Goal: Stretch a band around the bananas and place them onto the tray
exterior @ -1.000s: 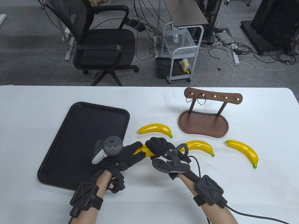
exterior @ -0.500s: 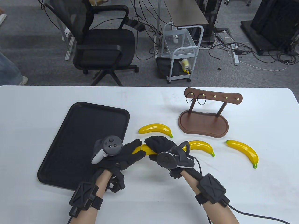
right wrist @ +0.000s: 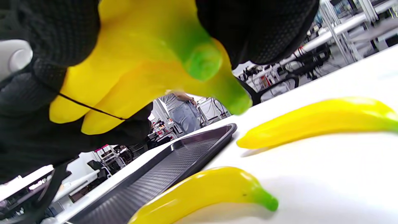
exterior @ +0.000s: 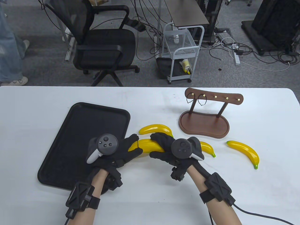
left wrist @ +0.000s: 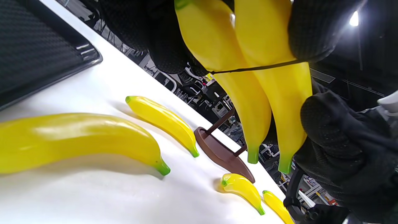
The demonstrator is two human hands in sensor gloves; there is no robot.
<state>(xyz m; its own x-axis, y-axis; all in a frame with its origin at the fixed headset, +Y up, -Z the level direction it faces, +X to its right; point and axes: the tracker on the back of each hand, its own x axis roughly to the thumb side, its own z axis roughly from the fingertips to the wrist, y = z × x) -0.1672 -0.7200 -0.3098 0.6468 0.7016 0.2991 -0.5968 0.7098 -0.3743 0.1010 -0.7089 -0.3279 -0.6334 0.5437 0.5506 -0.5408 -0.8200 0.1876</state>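
Note:
Two yellow bananas [exterior: 147,145] are held together just above the table, right of the black tray [exterior: 77,131]. A thin black band [left wrist: 258,66] runs across them near their blunt ends. My left hand [exterior: 137,144] pinches the band, which is stretched between its fingers [left wrist: 311,28]. My right hand [exterior: 153,145] grips the pair at the green stem ends [right wrist: 202,62]. The band [right wrist: 90,107] also shows in the right wrist view.
Loose bananas lie on the table: one [exterior: 155,129] behind the hands, one [exterior: 208,148] partly under my right hand, one [exterior: 245,152] far right. A brown hook stand [exterior: 204,121] holds spare bands [exterior: 201,101]. A person's legs [exterior: 10,46] pass beyond the table.
Both hands lifted the banana pair slightly up and away. My right hand rolled so its tracker now faces upward. A person walked into view at the far left.

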